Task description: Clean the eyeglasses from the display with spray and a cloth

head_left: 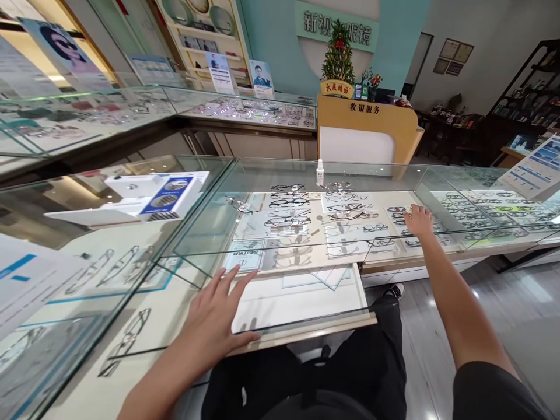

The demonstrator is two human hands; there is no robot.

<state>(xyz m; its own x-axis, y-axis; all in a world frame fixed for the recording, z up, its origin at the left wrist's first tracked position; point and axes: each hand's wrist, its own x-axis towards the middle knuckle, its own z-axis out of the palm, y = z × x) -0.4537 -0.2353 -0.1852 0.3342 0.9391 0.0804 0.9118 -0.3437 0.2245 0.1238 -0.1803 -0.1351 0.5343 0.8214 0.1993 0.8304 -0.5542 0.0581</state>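
My left hand [219, 309] is spread at the near edge of the glass case, over the left side of a pulled-out white drawer [271, 303]. Nothing is in it. Farther right, my right hand [420, 221] reaches over the case with fingers bent down, close to eyeglasses [397, 210]; whether its fingertips hold something is too small to tell. Several glasses lie in a column [289, 203] on the case top, with more frames [352, 216] beside them. One pair [240, 204] rests alone at the left. A small white spray bottle [320, 173] stands upright behind them.
A white display box [170, 198] stands on the left glass case. Another sign [536, 169] stands at the right. More glasses fill the right case [472, 210]. Behind are a wooden counter [367, 119] with a plant [339, 55] and further glass cases [245, 111].
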